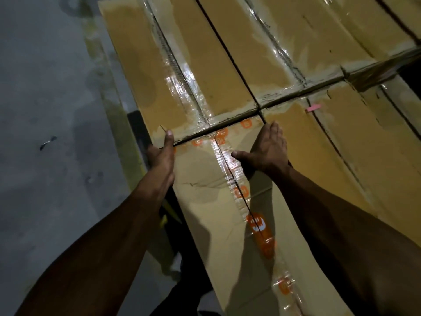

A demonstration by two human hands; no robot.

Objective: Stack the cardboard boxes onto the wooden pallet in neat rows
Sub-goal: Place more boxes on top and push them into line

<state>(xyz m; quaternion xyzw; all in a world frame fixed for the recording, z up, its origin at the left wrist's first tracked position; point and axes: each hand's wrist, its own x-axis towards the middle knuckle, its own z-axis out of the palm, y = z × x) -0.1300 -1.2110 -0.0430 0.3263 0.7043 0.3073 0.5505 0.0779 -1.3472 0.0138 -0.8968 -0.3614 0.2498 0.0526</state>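
Five long brown cardboard boxes show, packed edge to edge. The nearest box with orange-printed tape [205, 179] butts against its neighbours. Left hand [161, 153] grasps its outer left edge; right hand [266, 149] presses flat, fingers spread. Grey concrete floor [45, 110] lies open leftward.

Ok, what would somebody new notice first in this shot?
Two bare hands on a long cardboard box with orange-printed tape at centre: the left hand grips its left edge, the right hand presses flat on top. Beyond it lie rows of clear-taped cardboard boxes, with grey concrete floor at left.
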